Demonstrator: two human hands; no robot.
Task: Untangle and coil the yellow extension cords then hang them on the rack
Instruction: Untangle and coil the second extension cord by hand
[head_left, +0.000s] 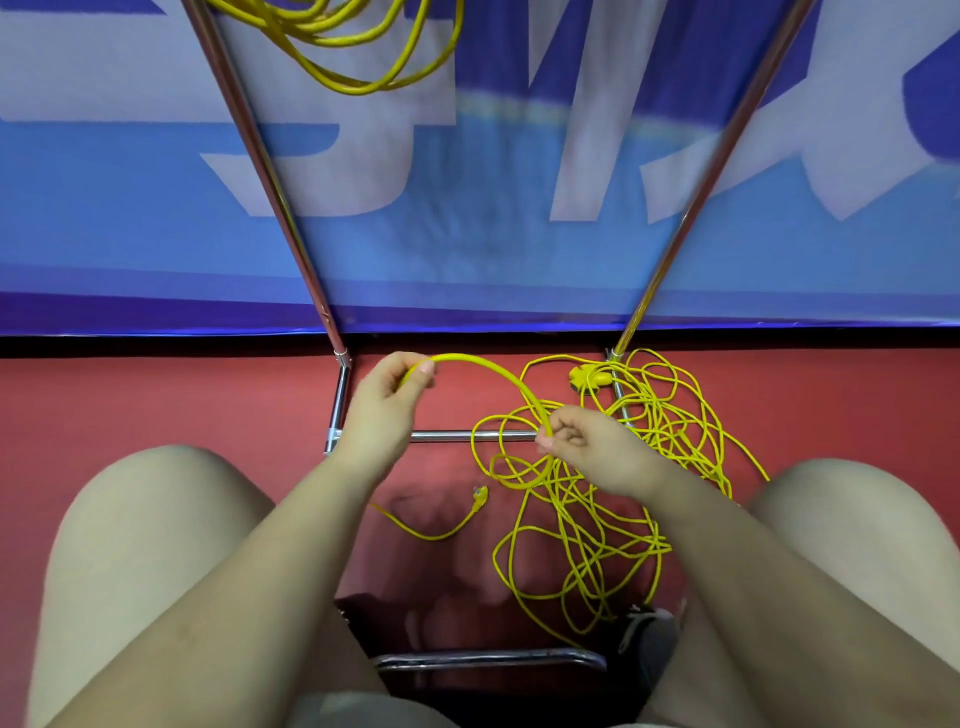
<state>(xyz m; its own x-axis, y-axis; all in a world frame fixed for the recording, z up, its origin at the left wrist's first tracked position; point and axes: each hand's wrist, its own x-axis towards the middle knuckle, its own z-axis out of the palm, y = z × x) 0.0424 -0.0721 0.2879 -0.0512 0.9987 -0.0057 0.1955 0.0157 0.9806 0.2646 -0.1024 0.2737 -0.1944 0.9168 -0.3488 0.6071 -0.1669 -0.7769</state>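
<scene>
Here, seated low over red floor (156, 405), knees spread, facing blue banner (467, 249) behind chrome rack (249, 130). Left hand (387, 402) closed in a pinch on a short arc of yellow cord (498, 371); right hand (587, 441) likewise closed, pinching the same arc at its other end. Arc held raised and taut-ish between both hands, above the rack's lower crossbar (467, 435). Rest of that cord lying as a loose tangle (597, 509) on the floor, right of centre, draped over the rack's right foot. Yellow socket block (589, 378) sitting by the base of the right upright, partly inside the loops. One plug end (479, 494) free on the floor, left of the tangle, trailing toward the left forearm. Another cord, already coiled (363, 52), hanging from the rack at top of view.

Judged early: first loop only being formed, bulk still knotted.

Risks noted. Pulling slack through the right hand without clearing crossings likely to cinch loops into a tight knot. Strands wrapped round the rack foot and the socket block could snag, dragging the block or tugging the rack. Twist fed into each turn could leave a kinked coil that slips off when hung
</scene>
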